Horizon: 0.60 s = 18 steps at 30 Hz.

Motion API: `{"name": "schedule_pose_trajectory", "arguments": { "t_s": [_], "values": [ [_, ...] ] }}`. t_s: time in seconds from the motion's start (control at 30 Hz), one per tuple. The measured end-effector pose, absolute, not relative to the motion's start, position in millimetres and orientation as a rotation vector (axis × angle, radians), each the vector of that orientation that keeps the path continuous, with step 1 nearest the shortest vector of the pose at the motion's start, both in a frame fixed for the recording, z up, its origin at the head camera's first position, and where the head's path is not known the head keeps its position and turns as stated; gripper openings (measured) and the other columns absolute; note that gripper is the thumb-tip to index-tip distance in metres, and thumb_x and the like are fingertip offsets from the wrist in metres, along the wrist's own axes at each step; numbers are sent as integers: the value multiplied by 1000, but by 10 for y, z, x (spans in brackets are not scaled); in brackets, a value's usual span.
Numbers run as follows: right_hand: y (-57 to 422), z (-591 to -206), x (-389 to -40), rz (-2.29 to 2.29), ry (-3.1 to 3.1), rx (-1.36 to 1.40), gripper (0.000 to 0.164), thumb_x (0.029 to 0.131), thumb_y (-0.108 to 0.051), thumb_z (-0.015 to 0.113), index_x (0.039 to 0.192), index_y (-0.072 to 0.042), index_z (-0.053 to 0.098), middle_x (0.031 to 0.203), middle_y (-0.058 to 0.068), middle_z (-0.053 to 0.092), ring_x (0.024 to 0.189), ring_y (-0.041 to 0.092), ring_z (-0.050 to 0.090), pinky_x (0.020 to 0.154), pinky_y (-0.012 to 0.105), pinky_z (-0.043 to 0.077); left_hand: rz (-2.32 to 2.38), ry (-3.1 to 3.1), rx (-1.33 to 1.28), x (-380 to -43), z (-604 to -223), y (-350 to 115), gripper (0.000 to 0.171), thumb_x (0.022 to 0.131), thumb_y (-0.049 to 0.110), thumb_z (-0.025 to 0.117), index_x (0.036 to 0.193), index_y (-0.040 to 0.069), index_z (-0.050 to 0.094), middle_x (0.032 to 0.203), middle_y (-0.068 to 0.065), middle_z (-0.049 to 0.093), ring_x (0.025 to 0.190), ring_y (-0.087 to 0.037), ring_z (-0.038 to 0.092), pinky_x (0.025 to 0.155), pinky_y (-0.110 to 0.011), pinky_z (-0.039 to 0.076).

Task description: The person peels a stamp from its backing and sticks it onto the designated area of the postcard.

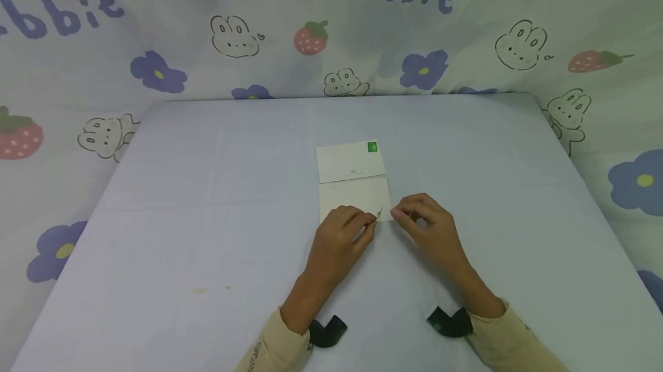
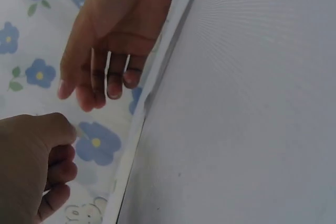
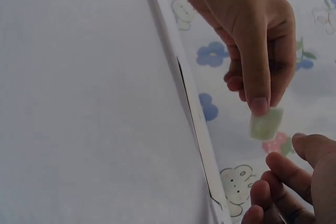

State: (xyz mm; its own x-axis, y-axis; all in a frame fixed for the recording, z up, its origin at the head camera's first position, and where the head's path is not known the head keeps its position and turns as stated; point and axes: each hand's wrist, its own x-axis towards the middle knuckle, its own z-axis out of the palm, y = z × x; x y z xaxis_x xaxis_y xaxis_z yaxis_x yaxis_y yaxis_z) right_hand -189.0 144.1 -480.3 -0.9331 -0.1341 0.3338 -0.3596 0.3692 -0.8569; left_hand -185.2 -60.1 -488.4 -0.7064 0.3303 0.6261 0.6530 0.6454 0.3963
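Observation:
My left hand (image 1: 339, 242) pinches a small pale-green square of paper, which looks like a postage stamp (image 3: 266, 124), between thumb and forefinger. In the head view the stamp appears edge-on above the lower right of a cream envelope-like paper (image 1: 344, 162). A line crosses the paper, and a green stamp (image 1: 372, 147) sits in its upper right corner; whether it is one folded piece or two is unclear. The left hand hides the lower left of the paper. Just right of it is my right hand (image 1: 432, 228), its fingers loosely bent, with nothing visible between them.
A white cloth covers the table (image 1: 181, 188), with small yellowish stains (image 1: 199, 290) at the front left. Behind and at the sides hangs a curtain (image 1: 373, 21) printed with rabbits, flowers and strawberries. A black curved piece (image 1: 331, 331) is at the left sleeve, another (image 1: 449, 323) at the right.

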Motion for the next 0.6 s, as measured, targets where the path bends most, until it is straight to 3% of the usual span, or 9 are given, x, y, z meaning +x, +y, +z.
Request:
{"name": "schedule_pose_trajectory", "arguments": {
  "t_s": [0.3, 0.6],
  "values": [
    [1304, -4661, -1858, 1848, -2466, 394, 11, 93, -4, 71, 90, 7, 71, 95, 10, 65, 84, 14, 58, 73, 20, 49, -639, -2287, -864, -1839, -4835, -581, 8, 83, 0, 76, 89, 5, 76, 87, -1, 68, 83, -13, 64, 76, -29, 50],
    [1385, -4979, -1949, 1817, -2456, 389, 7, 89, -14, 78, 87, -9, 75, 95, 2, 66, 83, 16, 58, 69, 21, 49, -693, -2321, -829, -1839, -4860, -552, 9, 85, 3, 78, 93, 6, 76, 89, 0, 68, 84, -12, 63, 72, -27, 49]
  ]
}}
